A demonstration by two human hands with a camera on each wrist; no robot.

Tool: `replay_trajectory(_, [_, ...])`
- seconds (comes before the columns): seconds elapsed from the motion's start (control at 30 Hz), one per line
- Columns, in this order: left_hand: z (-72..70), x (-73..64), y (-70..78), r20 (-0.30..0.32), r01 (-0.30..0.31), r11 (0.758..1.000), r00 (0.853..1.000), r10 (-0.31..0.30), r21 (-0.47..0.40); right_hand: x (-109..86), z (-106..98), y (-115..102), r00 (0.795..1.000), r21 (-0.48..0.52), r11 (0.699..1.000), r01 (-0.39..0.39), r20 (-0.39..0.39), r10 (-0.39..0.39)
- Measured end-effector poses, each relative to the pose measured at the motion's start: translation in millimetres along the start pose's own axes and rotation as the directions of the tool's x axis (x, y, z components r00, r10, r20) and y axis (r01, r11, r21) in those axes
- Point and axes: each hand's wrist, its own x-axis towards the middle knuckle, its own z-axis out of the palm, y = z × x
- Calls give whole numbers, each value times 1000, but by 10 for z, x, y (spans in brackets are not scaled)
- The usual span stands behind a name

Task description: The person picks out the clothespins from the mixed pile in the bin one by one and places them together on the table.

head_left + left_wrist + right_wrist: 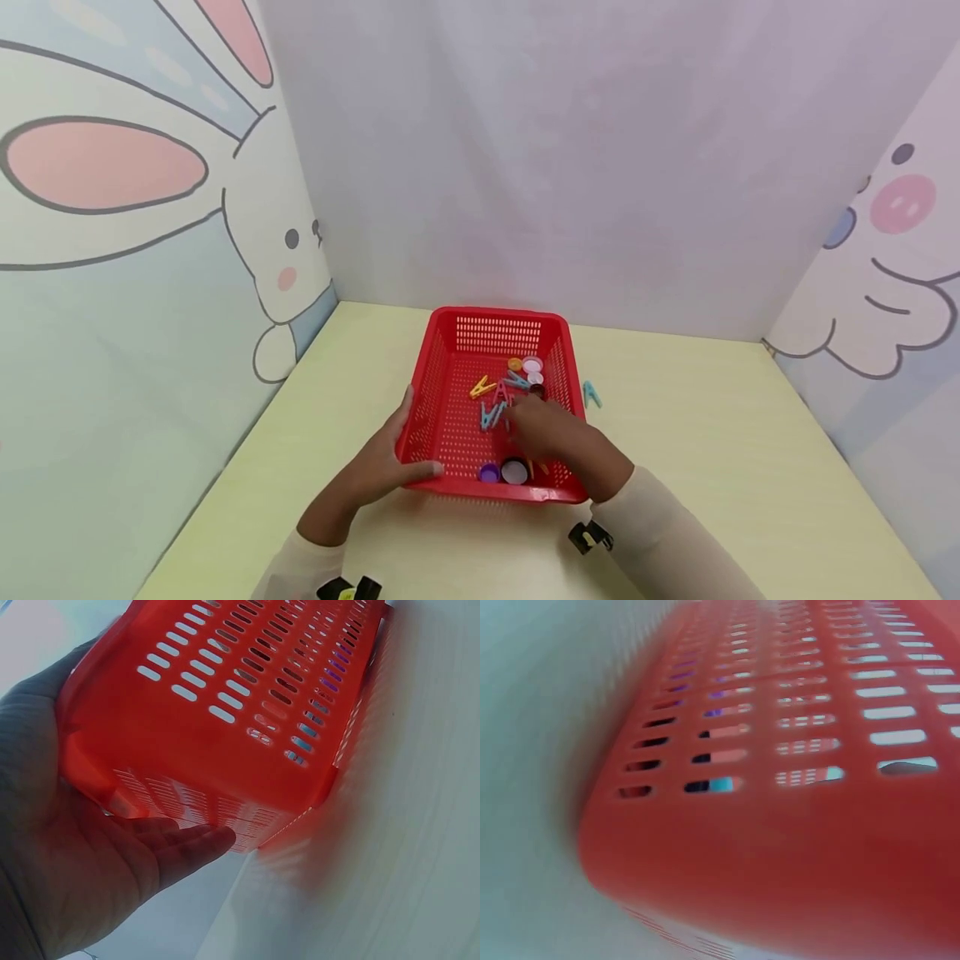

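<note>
A red plastic basket [457,325] with slotted walls stands on the table. My left hand [378,462] holds its near left corner, thumb over the near rim and fingers along the outside of the left wall. My right hand [540,425] reaches down inside, fingertips among the clothespins; I cannot tell whether they pinch one. By those fingers lie blue clothespins [491,415] and a pink clothespin [501,390]. A yellow clothespin [482,387] is farther left. In the right wrist view the basket wall [780,847] hides the hand.
Inside the basket, a purple cap [489,473] and a black-rimmed cap [514,471] lie near the front wall. A pale pink cap [532,365] and an orange cap [514,364] lie toward the back. Outside on the right, a blue clothespin [591,394] rests on the table [690,442].
</note>
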Motion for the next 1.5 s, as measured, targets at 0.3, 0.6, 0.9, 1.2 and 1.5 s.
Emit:
replay_trajectory(0.3, [7, -26, 6, 2, -2, 1000, 1000, 2, -11, -8, 83, 32, 998, 3, 999, 46, 42, -46])
replay_trajectory(0.6, [-6, -38, 16, 10, -16, 1000, 1000, 17, -17, -9, 91, -15, 994, -67, 997, 45, 99, -38])
replay_trajectory(0.9, [-18, -35, 21, 8, -7, 1000, 1000, 7, -23, 44, 124, -34, 992, -159, 987, 32, 124, -12])
replay_trajectory(1.2, [-10, -24, 28, 3, -8, 1000, 1000, 8, -15, 49, 107, -28, 995, -124, 992, 19, 97, -7])
replay_trajectory(1.5, [-5, -27, 45, -4, -8, 1000, 1000, 8, -6, 91, 90, -43, 996, -172, 985, 3, -87, -19])
